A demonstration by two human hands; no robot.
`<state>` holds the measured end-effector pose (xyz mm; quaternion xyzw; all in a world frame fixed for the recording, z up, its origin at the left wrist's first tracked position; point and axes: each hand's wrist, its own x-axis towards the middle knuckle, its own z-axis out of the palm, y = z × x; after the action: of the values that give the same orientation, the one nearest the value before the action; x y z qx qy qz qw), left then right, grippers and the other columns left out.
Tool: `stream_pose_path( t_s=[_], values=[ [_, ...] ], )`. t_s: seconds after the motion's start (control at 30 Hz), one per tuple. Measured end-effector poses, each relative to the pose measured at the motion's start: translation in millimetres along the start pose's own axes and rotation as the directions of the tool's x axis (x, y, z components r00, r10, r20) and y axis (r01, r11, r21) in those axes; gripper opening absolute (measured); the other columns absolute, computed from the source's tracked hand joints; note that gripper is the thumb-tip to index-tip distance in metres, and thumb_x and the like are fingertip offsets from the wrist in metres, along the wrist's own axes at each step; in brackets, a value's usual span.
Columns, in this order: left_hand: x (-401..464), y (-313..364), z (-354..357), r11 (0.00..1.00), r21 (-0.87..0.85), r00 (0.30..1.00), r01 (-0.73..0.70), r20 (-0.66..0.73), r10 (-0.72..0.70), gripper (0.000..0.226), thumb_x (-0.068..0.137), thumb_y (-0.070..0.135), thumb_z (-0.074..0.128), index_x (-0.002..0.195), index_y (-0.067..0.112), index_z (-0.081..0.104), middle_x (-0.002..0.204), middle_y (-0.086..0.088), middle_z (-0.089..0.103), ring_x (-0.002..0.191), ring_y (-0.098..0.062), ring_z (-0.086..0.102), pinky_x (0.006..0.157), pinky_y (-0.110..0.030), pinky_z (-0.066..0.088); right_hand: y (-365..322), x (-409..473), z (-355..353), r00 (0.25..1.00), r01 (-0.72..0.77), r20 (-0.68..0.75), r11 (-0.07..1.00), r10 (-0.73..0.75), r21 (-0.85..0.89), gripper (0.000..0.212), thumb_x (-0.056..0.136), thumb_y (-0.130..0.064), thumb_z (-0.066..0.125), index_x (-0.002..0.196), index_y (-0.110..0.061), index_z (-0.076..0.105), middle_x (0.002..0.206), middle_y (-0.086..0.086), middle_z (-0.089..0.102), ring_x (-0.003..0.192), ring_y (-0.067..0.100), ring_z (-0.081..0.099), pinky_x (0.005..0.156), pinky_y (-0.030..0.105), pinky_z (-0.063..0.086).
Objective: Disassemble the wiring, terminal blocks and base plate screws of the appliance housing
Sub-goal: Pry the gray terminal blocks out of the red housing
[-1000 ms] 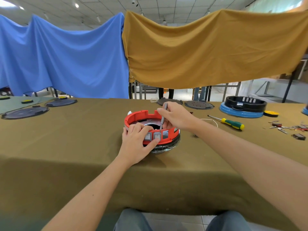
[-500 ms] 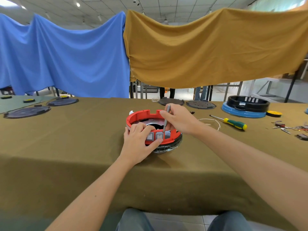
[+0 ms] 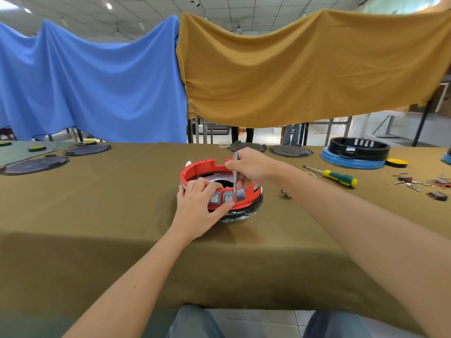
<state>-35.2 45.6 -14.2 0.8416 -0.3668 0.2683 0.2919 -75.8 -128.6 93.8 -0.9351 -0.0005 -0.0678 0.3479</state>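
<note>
A round red appliance housing (image 3: 202, 167) on a black base sits in the middle of the olive-covered table (image 3: 109, 203). Grey rocker switches (image 3: 228, 198) line its near wall. My left hand (image 3: 199, 208) grips the near rim, fingers over the top edge and thumb under the switches. My right hand (image 3: 251, 165) holds a thin grey tool (image 3: 235, 176) upright, its tip down at the near wall beside the switches. What lies inside the housing is mostly hidden by both hands.
A green-and-yellow screwdriver (image 3: 339, 178) lies to the right. Loose terminals and wires (image 3: 424, 185) lie at the far right. A black ring on a blue base (image 3: 356, 156) and dark round plates (image 3: 290, 151) stand at the back. More plates (image 3: 34, 165) lie far left.
The view has shifted slightly. My right hand has moved the grey tool a little toward the near wall; my left hand keeps its hold on the rim.
</note>
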Motion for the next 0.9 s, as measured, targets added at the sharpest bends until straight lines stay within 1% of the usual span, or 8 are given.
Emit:
stream_pose_path(
  t_s=[0.13, 0.2, 0.27, 0.33, 0.5, 0.63, 0.8, 0.9],
  values=[
    [-0.4, 1.6, -1.3, 1.000, -0.002, 1.000, 0.002, -0.002, -0.002, 0.055, 0.083, 0.068, 0.046, 0.121, 0.030, 0.057, 0.109, 0.012, 0.047, 0.115, -0.013, 0.040, 0.111, -0.060, 0.025, -1.7, -6.4, 6.4, 0.992, 0.061, -0.110, 0.998, -0.064, -0.025, 0.033, 0.104, -0.027, 0.045, 0.079, -0.006, 0.053, 0.063, 0.013, 0.072, 0.051, 0.016, 0.066, 0.049, 0.022, 0.052],
    [-0.3, 1.3, -0.9, 1.000, -0.005, 1.000, 0.002, -0.005, -0.002, 0.058, 0.082, 0.071, 0.042, 0.121, 0.030, 0.057, 0.108, 0.013, 0.046, 0.114, -0.013, 0.040, 0.111, -0.060, 0.024, 0.0, -12.0, 11.4, 0.964, 0.152, -0.233, 0.985, -0.129, 0.084, 0.028, 0.104, -0.028, 0.046, 0.082, -0.009, 0.049, 0.065, 0.012, 0.072, 0.051, 0.015, 0.065, 0.052, 0.026, 0.054],
    [-0.2, 0.2, -0.3, 1.000, -0.001, 1.000, 0.000, -0.007, 0.000, 0.058, 0.082, 0.071, 0.040, 0.120, 0.031, 0.057, 0.108, 0.013, 0.045, 0.114, -0.013, 0.040, 0.112, -0.059, 0.024, -1.5, -16.9, 14.7, 0.947, 0.232, -0.267, 0.957, -0.180, 0.176, 0.029, 0.104, -0.030, 0.047, 0.084, -0.010, 0.048, 0.065, 0.007, 0.072, 0.054, 0.014, 0.067, 0.053, 0.024, 0.054],
    [0.1, -0.6, 0.4, 1.000, 0.009, 1.000, -0.006, -0.009, 0.006, 0.056, 0.083, 0.071, 0.041, 0.118, 0.030, 0.057, 0.108, 0.013, 0.044, 0.114, -0.013, 0.040, 0.111, -0.058, 0.025, -3.7, -19.1, 18.7, 0.944, 0.273, -0.236, 0.948, -0.232, 0.161, 0.028, 0.104, -0.030, 0.049, 0.084, -0.011, 0.048, 0.065, 0.004, 0.072, 0.057, 0.012, 0.068, 0.055, 0.021, 0.055],
    [0.6, -3.6, 2.9, 1.000, 0.006, 0.999, -0.016, -0.028, 0.016, 0.051, 0.084, 0.067, 0.048, 0.115, 0.029, 0.059, 0.108, 0.013, 0.047, 0.113, -0.013, 0.041, 0.112, -0.057, 0.025, -5.4, -19.4, 21.1, 0.955, 0.253, -0.134, 0.962, -0.266, -0.107, 0.029, 0.104, -0.033, 0.048, 0.087, -0.010, 0.051, 0.072, 0.002, 0.072, 0.067, 0.017, 0.071, 0.069, 0.042, 0.060],
    [1.5, -4.6, 3.9, 1.000, -0.005, 0.999, -0.007, -0.033, 0.006, 0.047, 0.084, 0.066, 0.053, 0.111, 0.027, 0.059, 0.107, 0.014, 0.048, 0.112, -0.012, 0.041, 0.111, -0.057, 0.026, -10.7, -17.8, 20.3, 0.963, 0.242, -0.089, 0.961, -0.255, -0.132, 0.028, 0.104, -0.033, 0.047, 0.086, -0.012, 0.049, 0.071, 0.004, 0.072, 0.068, 0.021, 0.071, 0.069, 0.046, 0.060],
    [1.3, -4.8, 3.0, 0.999, -0.041, 0.999, -0.012, -0.053, 0.010, 0.050, 0.083, 0.066, 0.055, 0.116, 0.028, 0.058, 0.110, 0.015, 0.051, 0.113, -0.010, 0.042, 0.112, -0.053, 0.027, -20.2, -10.6, 19.3, 0.974, 0.218, -0.026, 0.960, -0.226, -0.176, 0.026, 0.104, -0.029, 0.046, 0.085, -0.012, 0.048, 0.066, 0.004, 0.071, 0.054, 0.008, 0.066, 0.062, 0.032, 0.056],
    [1.2, -4.4, 1.5, 0.999, -0.039, 0.998, -0.012, -0.057, 0.010, 0.055, 0.080, 0.071, 0.047, 0.113, 0.028, 0.058, 0.109, 0.015, 0.051, 0.111, -0.009, 0.042, 0.110, -0.049, 0.027, -18.5, -10.1, 19.7, 0.975, 0.210, -0.037, 0.961, -0.220, -0.178, 0.026, 0.105, -0.029, 0.046, 0.087, -0.010, 0.048, 0.068, 0.007, 0.072, 0.056, 0.011, 0.066, 0.065, 0.035, 0.056]
  ],
)
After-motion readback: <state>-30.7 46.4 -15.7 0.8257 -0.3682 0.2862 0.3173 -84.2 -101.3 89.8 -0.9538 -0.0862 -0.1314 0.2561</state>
